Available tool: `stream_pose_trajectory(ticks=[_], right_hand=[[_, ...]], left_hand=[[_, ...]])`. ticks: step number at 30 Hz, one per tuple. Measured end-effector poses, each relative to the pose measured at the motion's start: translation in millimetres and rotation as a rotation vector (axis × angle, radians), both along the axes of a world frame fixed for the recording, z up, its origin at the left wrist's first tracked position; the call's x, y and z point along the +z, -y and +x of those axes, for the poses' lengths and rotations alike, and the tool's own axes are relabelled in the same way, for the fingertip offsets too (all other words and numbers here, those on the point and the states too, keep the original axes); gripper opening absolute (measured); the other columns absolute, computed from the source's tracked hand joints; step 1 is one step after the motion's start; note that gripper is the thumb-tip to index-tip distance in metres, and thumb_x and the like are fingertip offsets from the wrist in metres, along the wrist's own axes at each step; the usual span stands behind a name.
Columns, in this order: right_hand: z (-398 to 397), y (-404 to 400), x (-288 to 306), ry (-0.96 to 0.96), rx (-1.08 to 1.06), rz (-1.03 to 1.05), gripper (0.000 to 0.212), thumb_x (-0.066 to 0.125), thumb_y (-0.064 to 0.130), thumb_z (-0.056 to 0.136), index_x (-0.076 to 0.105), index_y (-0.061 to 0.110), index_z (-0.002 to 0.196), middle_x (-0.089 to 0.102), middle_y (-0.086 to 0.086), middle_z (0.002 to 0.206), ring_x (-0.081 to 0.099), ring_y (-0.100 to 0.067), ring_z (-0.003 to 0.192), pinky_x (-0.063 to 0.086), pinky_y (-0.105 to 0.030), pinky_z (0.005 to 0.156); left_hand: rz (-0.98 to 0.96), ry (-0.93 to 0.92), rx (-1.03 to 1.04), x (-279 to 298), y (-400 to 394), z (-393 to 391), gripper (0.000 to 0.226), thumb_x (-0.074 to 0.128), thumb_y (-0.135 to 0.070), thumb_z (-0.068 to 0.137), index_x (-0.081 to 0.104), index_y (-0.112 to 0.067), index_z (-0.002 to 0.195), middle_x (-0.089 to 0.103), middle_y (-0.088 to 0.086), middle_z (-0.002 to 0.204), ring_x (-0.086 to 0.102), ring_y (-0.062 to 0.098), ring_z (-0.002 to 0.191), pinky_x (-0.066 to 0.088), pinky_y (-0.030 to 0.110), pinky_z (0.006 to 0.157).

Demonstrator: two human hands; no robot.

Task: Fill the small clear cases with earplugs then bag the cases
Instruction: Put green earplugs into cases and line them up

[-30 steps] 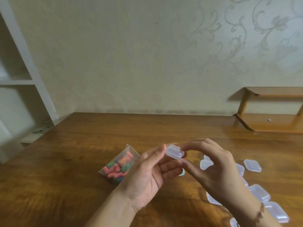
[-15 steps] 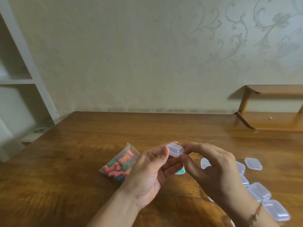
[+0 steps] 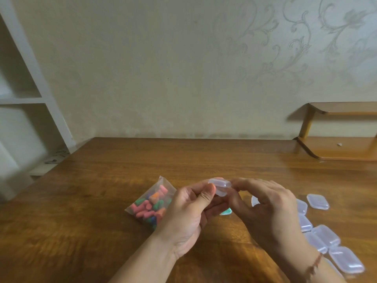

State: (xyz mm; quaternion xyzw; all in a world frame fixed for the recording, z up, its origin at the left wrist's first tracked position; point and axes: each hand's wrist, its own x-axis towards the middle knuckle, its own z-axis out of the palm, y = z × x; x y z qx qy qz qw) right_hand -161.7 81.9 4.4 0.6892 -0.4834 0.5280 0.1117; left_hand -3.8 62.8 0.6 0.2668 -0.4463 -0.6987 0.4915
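Note:
A small clear case (image 3: 220, 185) is held above the table between both hands. My left hand (image 3: 190, 213) grips it from the left, thumb up against its side. My right hand (image 3: 263, 207) pinches its right edge with fingertips, and its lid looks slightly lifted. A clear bag of coloured earplugs (image 3: 152, 203) lies on the table just left of my left hand. A case with something green inside (image 3: 226, 211) peeks out under my hands. Several empty clear cases (image 3: 326, 235) lie scattered at the right.
The brown wooden table (image 3: 102, 201) runs to a patterned wall. A low wooden shelf (image 3: 336, 148) stands at the back right. A white shelving unit (image 3: 30, 99) is at the left, past the table's edge.
Both hands and the case have shifted slightly lower and closer together. The case's lid now appears parted from its base at the right edge.

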Motion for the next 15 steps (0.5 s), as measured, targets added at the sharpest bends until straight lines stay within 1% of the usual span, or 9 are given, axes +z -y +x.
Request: stream_pose_trajectory(ticks=[2, 4, 6, 7, 9, 11, 13, 15], right_hand=[[-0.8, 0.1, 0.5, 0.002, 0.012, 0.005, 0.018, 0.062, 0.035, 0.079, 0.071, 0.022, 0.072, 0.073, 0.018, 0.082, 0.066, -0.001, 0.07, 0.053, -0.029, 0.058], [-1.2, -0.4, 1.6, 0.055, 0.071, 0.032, 0.017, 0.063, 0.035, 0.081, 0.069, 0.022, 0.075, 0.07, 0.022, 0.088, 0.066, 0.001, 0.075, 0.053, -0.027, 0.06], [-1.1, -1.0, 2.7, 0.126, 0.129, 0.075, 0.014, 0.063, 0.035, 0.083, 0.068, 0.022, 0.079, 0.067, 0.028, 0.089, 0.064, 0.005, 0.078, 0.051, -0.022, 0.063], [-1.0, -1.1, 2.9, 0.14, 0.14, 0.096, 0.012, 0.064, 0.034, 0.084, 0.067, 0.023, 0.081, 0.066, 0.028, 0.087, 0.063, 0.005, 0.078, 0.05, -0.021, 0.063], [-1.0, -1.6, 3.3, 0.127, 0.162, 0.138, 0.01, 0.063, 0.033, 0.087, 0.066, 0.024, 0.083, 0.066, 0.025, 0.082, 0.063, 0.0, 0.077, 0.05, -0.025, 0.062], [-1.6, -2.9, 4.7, 0.089, 0.179, 0.147, 0.011, 0.06, 0.033, 0.085, 0.064, 0.024, 0.08, 0.065, 0.021, 0.079, 0.062, -0.006, 0.076, 0.049, -0.028, 0.062], [-3.0, -3.3, 5.2, 0.075, 0.181, 0.145, 0.011, 0.062, 0.032, 0.083, 0.063, 0.023, 0.076, 0.063, 0.019, 0.075, 0.061, -0.009, 0.074, 0.048, -0.03, 0.062], [-3.0, -2.3, 2.8, 0.043, 0.179, 0.156, 0.012, 0.066, 0.033, 0.082, 0.063, 0.024, 0.075, 0.062, 0.016, 0.075, 0.059, -0.009, 0.073, 0.047, -0.031, 0.06]], left_hand=[[-0.001, -0.002, -0.01, 1.2, 0.1, 0.3, 0.025, 0.065, -0.02, 0.086, 0.077, -0.005, 0.102, 0.072, 0.021, 0.109, 0.071, 0.027, 0.099, 0.058, 0.033, 0.083], [-0.035, -0.002, -0.034, 1.7, 0.7, 1.9, 0.034, 0.067, -0.023, 0.087, 0.072, -0.002, 0.113, 0.069, 0.023, 0.118, 0.067, 0.029, 0.107, 0.056, 0.037, 0.091], [-0.068, 0.054, -0.055, 3.3, 0.9, 4.0, 0.04, 0.068, -0.023, 0.084, 0.07, -0.005, 0.12, 0.067, 0.022, 0.122, 0.065, 0.031, 0.112, 0.054, 0.041, 0.096], [-0.092, 0.102, -0.05, 3.2, 1.2, 5.0, 0.04, 0.069, -0.023, 0.082, 0.071, -0.009, 0.119, 0.068, 0.019, 0.122, 0.065, 0.03, 0.114, 0.054, 0.04, 0.096], [-0.137, 0.208, -0.034, 3.7, 1.3, 7.2, 0.038, 0.072, -0.025, 0.08, 0.072, -0.016, 0.117, 0.071, 0.012, 0.118, 0.066, 0.027, 0.113, 0.053, 0.038, 0.093], [-0.161, 0.26, -0.051, 4.7, -0.2, 8.0, 0.031, 0.069, -0.022, 0.084, 0.073, -0.019, 0.115, 0.072, 0.009, 0.115, 0.067, 0.025, 0.109, 0.052, 0.037, 0.092], [-0.14, 0.247, -0.061, 6.1, -2.0, 6.8, 0.028, 0.064, -0.022, 0.089, 0.074, -0.017, 0.114, 0.072, 0.011, 0.115, 0.067, 0.025, 0.11, 0.052, 0.037, 0.092], [-0.052, 0.163, -0.055, 9.0, -4.4, 4.3, 0.025, 0.062, -0.024, 0.092, 0.075, -0.015, 0.111, 0.072, 0.015, 0.115, 0.067, 0.027, 0.11, 0.054, 0.036, 0.09]])
